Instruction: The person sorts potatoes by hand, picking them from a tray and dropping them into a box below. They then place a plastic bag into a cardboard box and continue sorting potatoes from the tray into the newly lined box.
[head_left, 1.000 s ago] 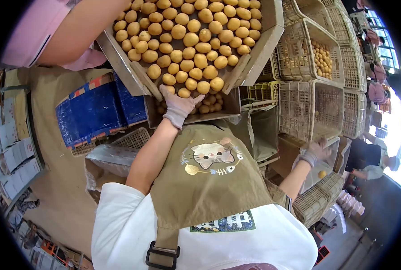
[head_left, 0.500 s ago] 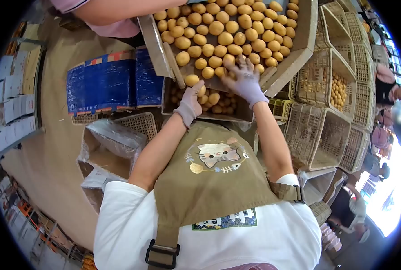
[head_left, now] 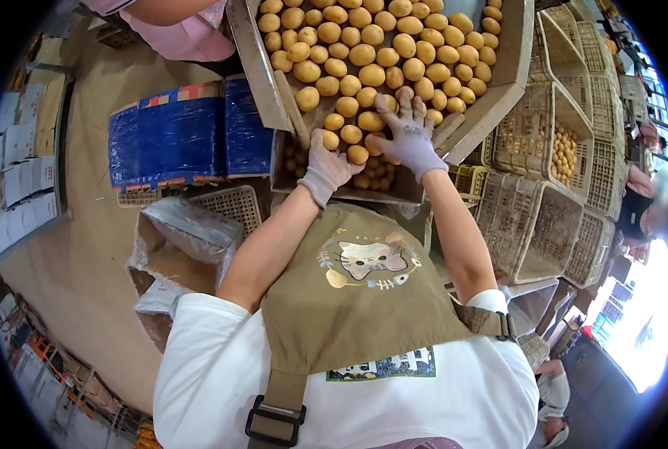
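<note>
Many round yellow-brown potatoes (head_left: 362, 55) lie across a sloping grey sorting tray (head_left: 491, 108). Its narrow mouth sits over a bin (head_left: 283, 182) that has more potatoes inside. At the left of the mouth, my gloved left hand (head_left: 326, 170) is open, fingers and thumb apart, beside a few potatoes at the lip. My gloved right hand (head_left: 411, 142) rests palm down with spread fingers on potatoes at the right of the mouth. Its thumb reaches toward potatoes near the middle. Some potatoes under both hands are hidden.
Stacked plastic crates (head_left: 525, 138) stand on the right, one with potatoes inside. Blue-wrapped boxes (head_left: 169, 138) are at left, above an open carton (head_left: 177, 258) with plastic film. A co-worker's arm and pink clothing (head_left: 188, 37) are at the upper left.
My left hand has opened from around a potato and moved slightly right at the mouth. Potatoes have shifted down toward the lip. My right hand stays spread in nearly the same place.
</note>
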Tool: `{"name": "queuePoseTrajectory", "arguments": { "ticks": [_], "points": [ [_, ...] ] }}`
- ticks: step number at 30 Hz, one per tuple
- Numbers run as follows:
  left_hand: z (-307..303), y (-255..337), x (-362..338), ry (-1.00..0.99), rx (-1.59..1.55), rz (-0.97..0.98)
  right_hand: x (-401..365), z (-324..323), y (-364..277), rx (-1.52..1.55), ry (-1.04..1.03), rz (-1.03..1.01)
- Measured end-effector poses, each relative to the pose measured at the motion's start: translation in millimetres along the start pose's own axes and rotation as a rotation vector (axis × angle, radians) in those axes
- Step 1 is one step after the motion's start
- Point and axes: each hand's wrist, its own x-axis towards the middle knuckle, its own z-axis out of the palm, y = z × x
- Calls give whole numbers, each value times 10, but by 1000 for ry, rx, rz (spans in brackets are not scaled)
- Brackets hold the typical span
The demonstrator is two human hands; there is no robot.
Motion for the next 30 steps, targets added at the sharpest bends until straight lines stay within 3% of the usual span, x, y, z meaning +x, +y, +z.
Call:
{"name": "queuePoseTrajectory", "arguments": {
  "ticks": [2, 9, 12, 13, 14, 15, 17, 18, 19, 22, 27, 30],
  "points": [
    [-40, -1, 18, -37, -24, -10, -136, -7, 45, -18, -97, -53],
    [-8, 45, -10, 2, -35, -31, -143, -49, 40, -74, -30, -113],
    [-49, 56, -14, 50, 67, -41, 49, -123, 131, 130, -18, -59],
    [-65, 57, -11, 83, 175, -36, 106, -206, 39, 466, 195, -31],
    [-69, 59, 4, 114, 285, -31, 169, -129, 7, -19, 577, -119],
    [-104, 44, 80, 141, 70, -73, 258, -172, -37, -44, 400, -112],
    [38, 53, -74, 65, -6, -63, 587, -314, -178, -33, 114, -90],
    [111, 79, -115, 23, -44, -58, 755, -331, -319, 202, 221, -168],
    [-44, 74, 32, -137, -10, -42, 871, -542, -600, 200, 261, -236],
    [65, 58, 12, -29, -121, -8, 1534, -399, -1053, 97, 385, -426],
    [202, 93, -47, 98, -179, 3, 1667, -621, -1380, -361, -73, -221],
    [212, 82, -54, 84, -134, 18, 1558, -641, -1223, -312, -163, -284]
  ]
}}
